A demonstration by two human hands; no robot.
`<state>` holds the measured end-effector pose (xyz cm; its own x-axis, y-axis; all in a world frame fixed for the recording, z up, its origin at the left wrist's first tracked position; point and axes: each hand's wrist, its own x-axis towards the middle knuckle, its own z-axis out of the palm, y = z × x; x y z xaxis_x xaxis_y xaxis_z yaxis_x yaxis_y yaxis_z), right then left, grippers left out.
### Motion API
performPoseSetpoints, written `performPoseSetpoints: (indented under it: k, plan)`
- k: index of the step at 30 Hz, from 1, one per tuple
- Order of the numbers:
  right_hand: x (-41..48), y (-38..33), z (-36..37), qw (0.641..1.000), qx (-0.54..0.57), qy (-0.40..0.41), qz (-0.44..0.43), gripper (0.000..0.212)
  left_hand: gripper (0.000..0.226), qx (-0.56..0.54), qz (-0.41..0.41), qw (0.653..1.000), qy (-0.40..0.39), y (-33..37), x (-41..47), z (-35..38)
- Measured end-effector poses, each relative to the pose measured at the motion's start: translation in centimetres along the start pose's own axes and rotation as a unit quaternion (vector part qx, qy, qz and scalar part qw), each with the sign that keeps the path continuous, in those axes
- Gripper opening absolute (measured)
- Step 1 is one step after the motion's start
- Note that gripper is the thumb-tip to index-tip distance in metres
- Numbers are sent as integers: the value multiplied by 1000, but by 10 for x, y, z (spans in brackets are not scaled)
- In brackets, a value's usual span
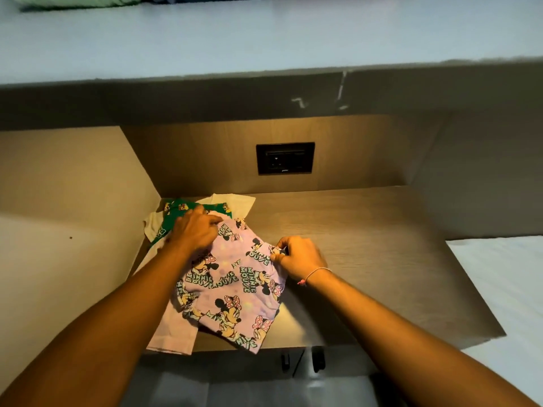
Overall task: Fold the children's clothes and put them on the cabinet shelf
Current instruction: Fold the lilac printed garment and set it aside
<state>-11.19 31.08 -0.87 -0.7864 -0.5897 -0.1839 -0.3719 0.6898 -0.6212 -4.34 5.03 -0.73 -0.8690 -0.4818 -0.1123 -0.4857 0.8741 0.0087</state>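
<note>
A lilac child's garment [235, 292] printed with cartoon mice lies on the left part of the wooden shelf [367, 259], its lower edge hanging over the front. My left hand [195, 232] presses down on its far left corner. My right hand [299, 255] pinches its right edge between thumb and fingers. Beneath it, at the back left, lie a green printed garment [179, 211] and a cream one [235, 202]. A plain lilac piece [173, 333] sticks out at the lower left.
The shelf sits in a wooden niche with a side wall [73, 177] on the left and a black wall socket [285, 158] at the back. A pale upper ledge [264, 36] carries folded cloth at its far left. White bedding [505, 286] lies to the right.
</note>
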Motion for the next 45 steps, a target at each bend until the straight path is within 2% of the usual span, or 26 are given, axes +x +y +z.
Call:
performPoseSetpoints:
  k: [2, 3, 5, 8, 10, 14, 17, 21, 25, 27, 29, 30, 32, 33, 35, 37, 38, 42, 45]
  plan:
    - [0, 0, 1, 1000, -5, 3, 3, 17, 40, 46, -13, 997, -55, 10, 5, 5]
    - [0, -1, 2, 1000, -5, 4, 5, 16, 44, 64, -11, 996, -55, 14, 7, 6]
    - [-1, -1, 2, 1000, -7, 6, 9, 15, 48, 93, 3, 996, -3, 20, 8, 6]
    - [-3, 1, 0, 1000, -11, 5, 12, 17, 32, 95, 20, 991, 91, 24, 4, 4]
    - [-7, 5, -2, 1000, -14, -3, 16, 20, 24, 56, 38, 989, 134, 27, 1, -3]
    - [-18, 18, -21, 999, 16, -4, 44, 20, 18, -123, 42, 972, 198, 38, -6, -42]
    - [-30, 33, -46, 994, 84, -5, 67, 26, 19, -157, 66, 972, 164, 59, -3, -83]
    - [-52, 65, -84, 980, 172, 6, 101, 26, 25, -105, 195, 969, 106, 123, 16, -127]
    - [-74, 110, -112, 968, 192, 36, 159, 27, 27, -82, 245, 961, 103, 213, 32, -119]
    - [-86, 133, -115, 970, 141, 41, 196, 19, 38, -80, 252, 961, 77, 252, 28, -94]
    - [-98, 156, -114, 972, 6, 90, 219, 17, 55, -71, 255, 964, 19, 274, 12, -60]
    - [-102, 165, -111, 966, -64, 136, 211, 23, 59, -67, 251, 966, -3, 277, 1, -40]
    - [-101, 178, -106, 960, -129, 213, 126, 34, 64, -65, 236, 969, -28, 269, -25, 1]
    - [-98, 184, -103, 967, -137, 204, 70, 43, 67, -64, 228, 971, -39, 262, -38, 21]
    - [-87, 191, -93, 981, -173, 87, -10, 64, 71, -46, 220, 973, -55, 243, -59, 55]
    - [-78, 199, -79, 969, -240, -16, -55, 72, 73, -16, 224, 973, -50, 228, -70, 76]
    - [-75, 204, -74, 962, -262, -39, -68, 73, 74, -9, 227, 973, -40, 224, -73, 80]
    - [-75, 210, -68, 954, -287, -35, -84, 73, 75, -37, 237, 970, -23, 220, -78, 77]
    - [-94, 214, -62, 954, -268, -3, -134, 77, 83, -101, 285, 953, -28, 202, -100, 78]
